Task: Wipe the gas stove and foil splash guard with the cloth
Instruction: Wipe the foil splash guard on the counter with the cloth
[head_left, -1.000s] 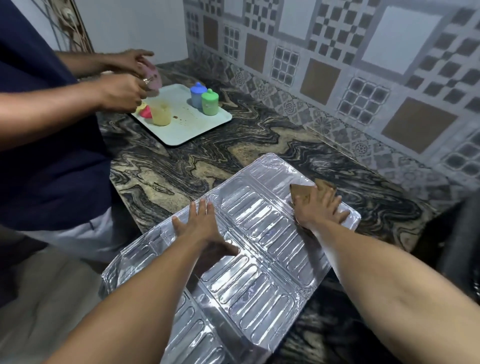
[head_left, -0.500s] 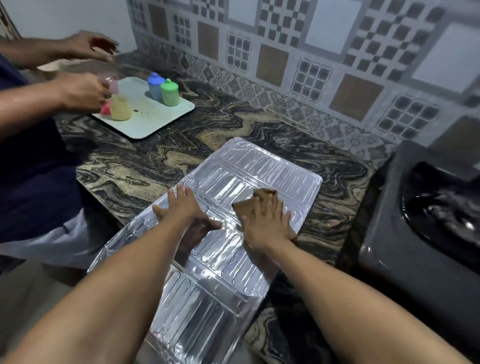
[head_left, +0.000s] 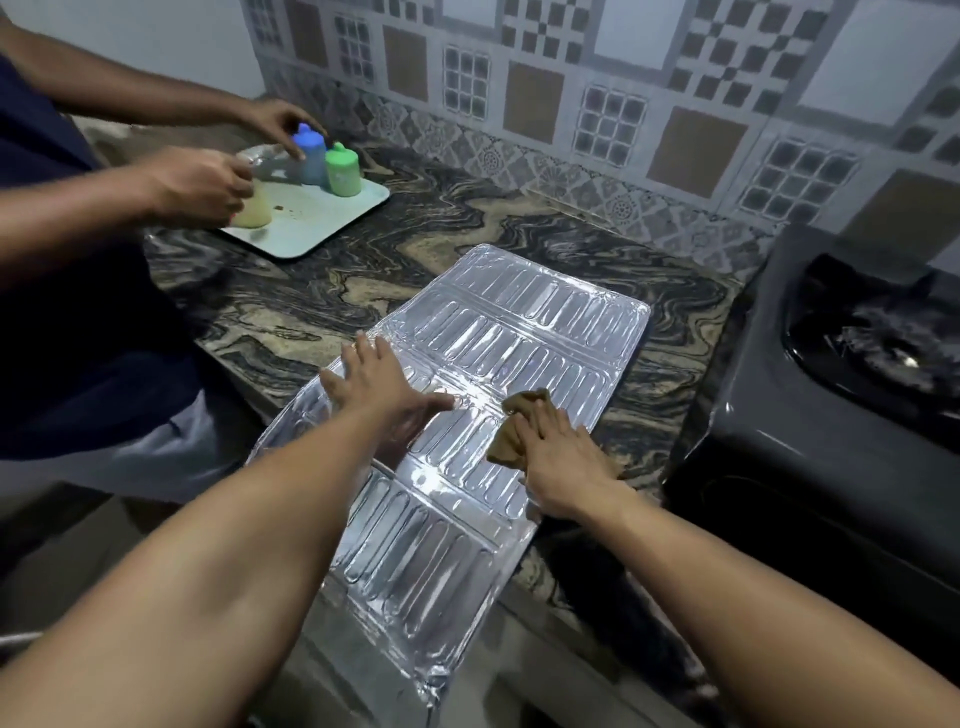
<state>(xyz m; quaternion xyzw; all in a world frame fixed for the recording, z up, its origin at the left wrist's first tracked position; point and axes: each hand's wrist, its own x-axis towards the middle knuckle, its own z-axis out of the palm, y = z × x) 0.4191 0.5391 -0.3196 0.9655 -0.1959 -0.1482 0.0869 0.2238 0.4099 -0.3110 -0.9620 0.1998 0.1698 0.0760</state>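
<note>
One foil guard (head_left: 524, 332) lies on the counter (head_left: 322, 296) beside one stove (head_left: 831, 415); left hand (head_left: 374, 384) flat on it, right hand (head_left: 561, 457) pressing one cloth (head_left: 519, 421) (fingers straight), three cups on one tray (head_left: 322, 228)

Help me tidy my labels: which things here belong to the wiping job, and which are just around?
In the job: cloth, foil splash guard, gas stove, left hand, right hand.

Just around: tray, blue cup, green cup, yellow cup, another person's hands.
</note>
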